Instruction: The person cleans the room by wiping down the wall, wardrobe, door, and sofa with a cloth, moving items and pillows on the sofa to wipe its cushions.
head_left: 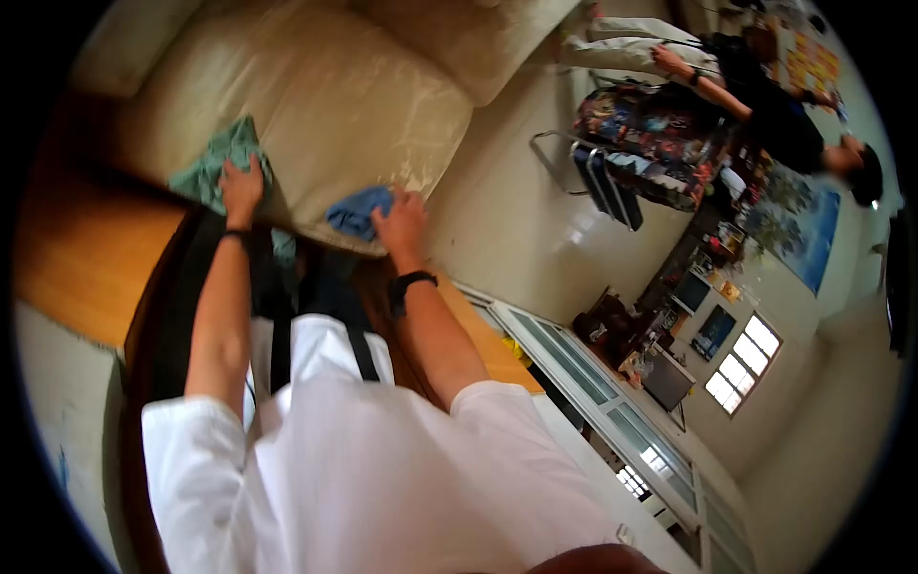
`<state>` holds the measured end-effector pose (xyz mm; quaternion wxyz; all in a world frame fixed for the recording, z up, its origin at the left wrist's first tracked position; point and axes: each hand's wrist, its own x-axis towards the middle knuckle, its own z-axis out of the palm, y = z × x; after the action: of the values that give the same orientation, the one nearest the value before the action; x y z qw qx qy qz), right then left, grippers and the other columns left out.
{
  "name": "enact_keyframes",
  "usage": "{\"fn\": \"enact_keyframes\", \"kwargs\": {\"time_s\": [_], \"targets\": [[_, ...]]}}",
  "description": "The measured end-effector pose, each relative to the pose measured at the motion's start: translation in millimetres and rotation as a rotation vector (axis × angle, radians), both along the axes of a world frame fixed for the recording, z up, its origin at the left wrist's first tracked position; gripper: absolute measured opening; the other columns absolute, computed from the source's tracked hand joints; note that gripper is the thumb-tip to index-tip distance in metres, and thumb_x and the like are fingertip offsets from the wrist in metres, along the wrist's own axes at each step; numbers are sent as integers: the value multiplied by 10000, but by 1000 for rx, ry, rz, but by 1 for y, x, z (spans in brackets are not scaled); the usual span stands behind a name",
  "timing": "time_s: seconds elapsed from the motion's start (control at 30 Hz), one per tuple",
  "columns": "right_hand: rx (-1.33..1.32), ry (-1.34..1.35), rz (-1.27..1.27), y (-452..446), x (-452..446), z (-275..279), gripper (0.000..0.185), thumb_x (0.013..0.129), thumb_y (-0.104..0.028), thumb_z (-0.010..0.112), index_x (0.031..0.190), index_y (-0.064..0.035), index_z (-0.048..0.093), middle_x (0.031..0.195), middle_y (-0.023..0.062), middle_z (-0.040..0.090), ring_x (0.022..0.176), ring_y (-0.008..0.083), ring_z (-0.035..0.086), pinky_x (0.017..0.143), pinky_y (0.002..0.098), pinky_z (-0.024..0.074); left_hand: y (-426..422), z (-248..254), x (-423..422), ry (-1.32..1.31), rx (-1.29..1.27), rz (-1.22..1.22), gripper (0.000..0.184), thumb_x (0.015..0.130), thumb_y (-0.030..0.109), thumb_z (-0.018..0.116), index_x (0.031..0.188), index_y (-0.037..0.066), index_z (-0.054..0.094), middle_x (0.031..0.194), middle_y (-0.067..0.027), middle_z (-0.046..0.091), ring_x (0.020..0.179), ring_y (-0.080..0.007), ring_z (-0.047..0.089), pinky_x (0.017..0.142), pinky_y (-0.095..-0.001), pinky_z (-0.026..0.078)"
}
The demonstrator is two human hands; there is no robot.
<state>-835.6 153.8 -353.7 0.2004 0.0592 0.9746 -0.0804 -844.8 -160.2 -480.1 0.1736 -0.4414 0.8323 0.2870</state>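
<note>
My left hand [242,189] lies on a crumpled green cloth [212,170], its fingers bent onto the fabric. The cloth spreads over the left front part of a worn beige cushion [325,105]. Farther right, my right hand [404,228] has its thumb and fingers at the right side of a bunched blue cloth [356,212]. This blue cloth rests near the cushion's front edge. Between the two cloths the cushion surface shows. Dark bands circle both of my wrists.
An orange-brown wooden surface [91,253] is at the left. Another person [775,105] stands at the upper right beside a table with a patterned cover [650,129]. A folding chair [607,184] stands before it. Glass-paned sliding panels [564,359] run along the lower right.
</note>
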Motion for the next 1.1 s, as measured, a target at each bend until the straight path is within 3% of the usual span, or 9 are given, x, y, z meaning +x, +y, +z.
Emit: {"fn": "enact_keyframes", "kwargs": {"time_s": [0.07, 0.13, 0.17, 0.23, 0.33, 0.53, 0.63, 0.9, 1.1], "targets": [[-213, 63, 186, -28, -14, -4, 581, 752, -253, 691, 1304, -140, 550, 1084, 209, 572, 1041, 374, 548, 911, 506, 427, 33, 16, 1, -15, 64, 3, 852, 894, 648, 490, 1463, 42, 305, 1298, -392, 470, 1149, -545, 521, 971, -547, 436], [-419, 70, 419, -70, -18, -8, 621, 767, -143, 655, 1370, -158, 508, 1037, 215, 579, 1017, 390, 553, 863, 501, 453, 42, 30, 12, -18, 443, -72, 778, 922, 596, 502, 1442, 47, 319, 1246, -332, 543, 1142, -472, 560, 939, -490, 456], [-438, -48, 468, -96, -20, -10, 657, 772, -102, 643, 1404, -168, 476, 1068, 219, 574, 1020, 398, 551, 850, 500, 464, 49, 7, 27, -13, 444, -64, 778, 922, 596, 502, 1442, 47, 319, 1246, -332, 543, 1142, -472, 560, 939, -490, 456], [-463, -164, 549, -137, -29, -18, 697, 777, -61, 631, 1438, -178, 444, 1099, 223, 569, 1022, 406, 548, 836, 500, 475, 66, -62, 64, 143, 912, 292, 676, 955, 517, 512, 1414, 48, 350, 1190, -293, 598, 1124, -408, 587, 916, -435, 460], [-314, -253, 488, -171, -31, -42, 769, 769, -54, 668, 1475, -176, 389, 1220, 241, 515, 1053, 421, 531, 887, 504, 486, 28, -24, 48, -37, 963, 204, 553, 983, 423, 514, 1377, 44, 427, 1202, -263, 615, 1118, -376, 597, 920, -402, 457], [-492, -12, 508, -221, -68, -51, 800, 767, -120, 689, 1492, -125, 351, 1316, 255, 492, 1218, 433, 471, 961, 505, 469, -40, 39, 7, 452, 496, 1, 477, 958, 303, 570, 1409, 166, 497, 1283, -268, 564, 1183, -419, 544, 998, -429, 431], [-535, -55, 481, -242, -96, -44, 808, 779, -192, 680, 1504, -122, 330, 1342, 256, 490, 1284, 434, 430, 1025, 495, 440, -78, 46, -10, 377, 169, -273, 482, 981, 296, 559, 1444, 196, 468, 1314, -255, 510, 1249, -405, 482, 1048, -442, 396], [-374, -350, 465, -219, -72, -41, 878, 770, -228, 689, 1502, 1, 261, 1369, 231, 500, 1237, 416, 465, 997, 466, 457, -76, 29, -1, 389, 251, -340, 610, 911, 299, 625, 1476, 251, 399, 1388, -345, 412, 1265, -507, 435, 1045, -515, 396], [-354, -411, 384, -180, -31, -40, 789, 781, -223, 677, 1455, 19, 346, 1283, 232, 565, 1153, 435, 519, 971, 468, 465, -46, 68, 9, 269, 206, -438, 636, 877, 268, 634, 1468, 255, 399, 1457, -329, 362, 1301, -509, 394, 1077, -523, 366]]}}
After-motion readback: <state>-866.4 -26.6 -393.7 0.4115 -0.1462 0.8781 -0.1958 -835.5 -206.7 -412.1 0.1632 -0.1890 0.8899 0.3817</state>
